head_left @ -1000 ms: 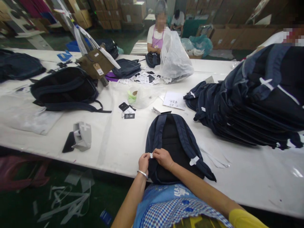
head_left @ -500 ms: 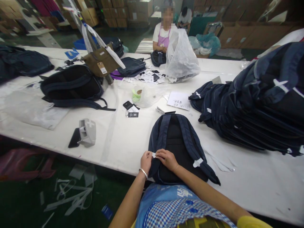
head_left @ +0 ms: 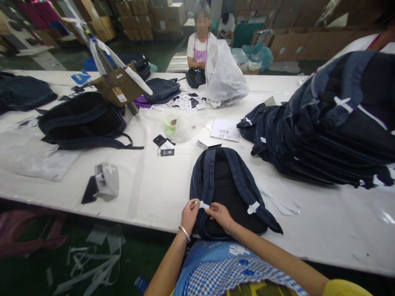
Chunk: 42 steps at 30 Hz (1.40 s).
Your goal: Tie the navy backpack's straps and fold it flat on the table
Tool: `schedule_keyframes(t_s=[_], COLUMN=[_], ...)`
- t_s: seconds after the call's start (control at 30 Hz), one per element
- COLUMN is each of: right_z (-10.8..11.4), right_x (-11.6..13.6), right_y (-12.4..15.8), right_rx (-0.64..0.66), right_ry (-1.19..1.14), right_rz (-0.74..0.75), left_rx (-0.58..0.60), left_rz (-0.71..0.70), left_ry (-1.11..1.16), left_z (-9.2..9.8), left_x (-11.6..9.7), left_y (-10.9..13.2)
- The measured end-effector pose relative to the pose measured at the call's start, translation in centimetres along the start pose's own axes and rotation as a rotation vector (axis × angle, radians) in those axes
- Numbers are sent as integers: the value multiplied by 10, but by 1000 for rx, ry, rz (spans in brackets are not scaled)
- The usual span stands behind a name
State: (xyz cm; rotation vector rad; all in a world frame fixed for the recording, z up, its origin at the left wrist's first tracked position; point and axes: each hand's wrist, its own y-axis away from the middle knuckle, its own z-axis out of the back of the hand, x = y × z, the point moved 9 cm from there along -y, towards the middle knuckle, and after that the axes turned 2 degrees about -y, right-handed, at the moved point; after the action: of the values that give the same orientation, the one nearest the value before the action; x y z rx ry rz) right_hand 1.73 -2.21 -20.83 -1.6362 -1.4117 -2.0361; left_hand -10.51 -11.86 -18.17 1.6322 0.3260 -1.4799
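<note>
A dark navy backpack [head_left: 224, 183] lies with its straps up at the table's front edge, right before me. Across its left strap runs a small white strip [head_left: 204, 204] with a notched edge. My left hand [head_left: 190, 214], wearing a bracelet, pinches the strip's left end. The fingers of my right hand [head_left: 220, 214] are closed on its other end, beside the strap. A similar white wrap [head_left: 253, 207] sits around the lower part of the right strap. Black and white tags [head_left: 209, 145] stick out above the backpack's top.
Stacked navy backpacks [head_left: 327, 123] rise on the right. A grey tape dispenser [head_left: 106, 181] and a phone [head_left: 89, 190] are on the left. Beyond lie loose hang tags [head_left: 165, 144], a paper sheet [head_left: 225, 130], a brown bag [head_left: 119, 84] and a white plastic bag [head_left: 225, 74]. A co-worker [head_left: 199, 51] sits opposite.
My hands have drawn slightly apart, and more of the white strip shows between them. The view has shifted a little, moving most things on the table leftward.
</note>
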Motion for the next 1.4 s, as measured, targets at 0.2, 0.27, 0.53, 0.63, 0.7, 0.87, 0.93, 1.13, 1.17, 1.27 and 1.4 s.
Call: schedule_keyframes(t_s=[0.2, 0.27, 0.53, 0.63, 0.7, 0.87, 0.93, 1.13, 1.17, 1.27, 1.4], right_z=[1, 0, -8, -8, -8, 32, 64, 113, 116, 123, 130], right_x=[-2, -1, 13, 15, 15, 28, 41, 27, 16, -8, -14], right_y=[6, 10, 22, 14, 8, 23, 45, 113, 115, 110, 97], right_rx=[-6, 21, 150, 149, 163, 82, 16, 97, 118, 131, 103], right_ry=[-135, -183, -244, -126, -78, 105, 311, 1086, 1126, 1159, 1115], right_rz=[3, -9, -38, -9, -5, 90, 206, 546, 558, 572, 590], left_rx=[43, 56, 107, 121, 130, 6, -116, 345, 430, 486, 524], left_rz=[42, 81, 144, 147, 164, 126, -23, -660, -691, -709, -719], left_ry=[47, 86, 173, 162, 135, -21, -217, -991, -1071, -1230, -1256], left_z=[-5, -7, -12, -18, -21, -1, 15, -75, -92, -118, -123], left_x=[3, 5, 5, 8, 12, 6, -14, -23, -10, 19, 27], left_y=[3, 5, 12, 12, 10, 14, 28, 98, 103, 93, 75])
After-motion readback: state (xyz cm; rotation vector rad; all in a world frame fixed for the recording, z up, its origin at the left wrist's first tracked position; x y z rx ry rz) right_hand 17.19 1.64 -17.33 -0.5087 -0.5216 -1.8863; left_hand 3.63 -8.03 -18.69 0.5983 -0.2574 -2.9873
